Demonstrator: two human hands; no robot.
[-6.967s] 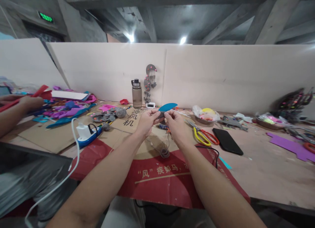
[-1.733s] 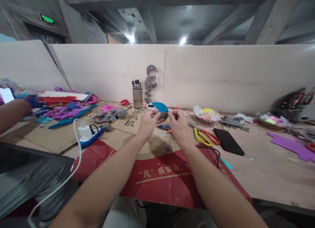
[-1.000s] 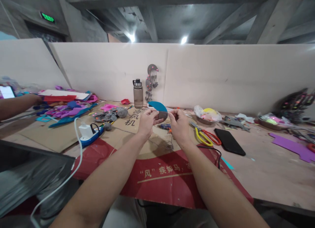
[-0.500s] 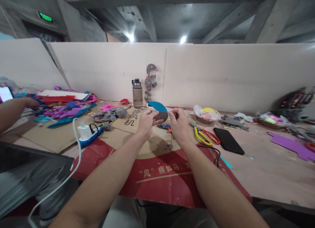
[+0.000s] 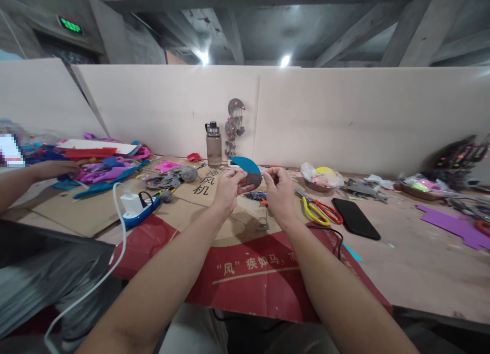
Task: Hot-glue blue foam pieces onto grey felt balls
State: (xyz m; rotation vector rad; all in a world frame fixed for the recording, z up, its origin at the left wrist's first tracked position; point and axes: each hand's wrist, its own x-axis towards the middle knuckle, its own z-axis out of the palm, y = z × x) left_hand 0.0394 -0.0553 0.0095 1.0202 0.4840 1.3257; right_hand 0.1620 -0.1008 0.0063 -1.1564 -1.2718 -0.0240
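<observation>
My left hand grips a rounded felt piece between thumb and fingers, above the cardboard. Its upper part is blue and its lower part grey. At the right edge of the felt, my right hand has thumb and forefinger pinched together; whatever lies between them is too small to make out. Below the hands a thin grey strand lies on the cardboard. Scissors with yellow handles and a pair with red handles rest to the right of my right hand.
A bottle stands at the back, beside a hanging grey felt ornament. On the right lie a black phone and a bowl. A blue power strip with a white cable sits left, near a co-worker's hand and felt scraps.
The co-worker's hand at the left has moved right, toward the felt scraps. My own hands and the felt piece have hardly shifted.
</observation>
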